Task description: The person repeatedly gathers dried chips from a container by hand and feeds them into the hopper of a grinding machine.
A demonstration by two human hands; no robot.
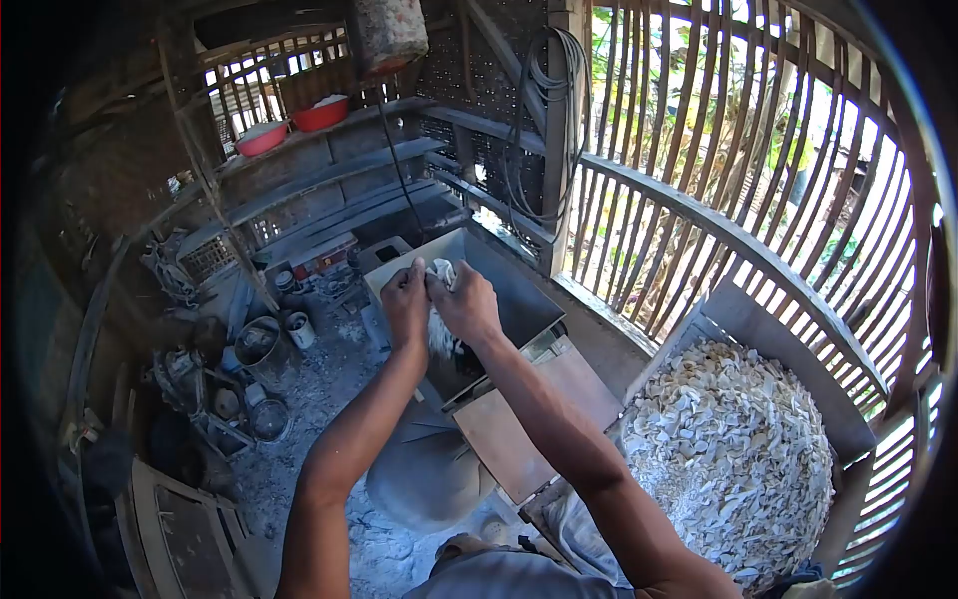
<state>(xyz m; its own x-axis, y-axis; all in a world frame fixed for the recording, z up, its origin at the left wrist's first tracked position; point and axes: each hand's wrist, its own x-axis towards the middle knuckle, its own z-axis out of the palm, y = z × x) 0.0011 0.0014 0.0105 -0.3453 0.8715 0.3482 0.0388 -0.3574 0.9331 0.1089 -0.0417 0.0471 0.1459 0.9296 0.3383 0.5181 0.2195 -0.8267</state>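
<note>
My left hand (pixel 406 304) and my right hand (pixel 467 307) are close together over an open metal hopper (pixel 534 304). Fingers of both hands are closed around a pale crumpled piece (pixel 443 270), whose exact kind I cannot make out. Below and between the hands, whitish material (pixel 442 331) shows against the dark inside of the hopper; whether it hangs or falls is unclear. Flat brownish boards (pixel 509 444) adjoin the hopper's near side, under my right forearm. A rounded grey sack-like bulk (pixel 429 477) sits below the hopper.
At right, a large heap of pale dried chips (pixel 733 449) lies against a board and slatted wall (pixel 718 190). Red (pixel 321 115) and pink basins (pixel 261 140) stand on a back ledge. Buckets (pixel 261 344) and clutter line the dusty floor at left. A cylinder (pixel 389 35) hangs overhead.
</note>
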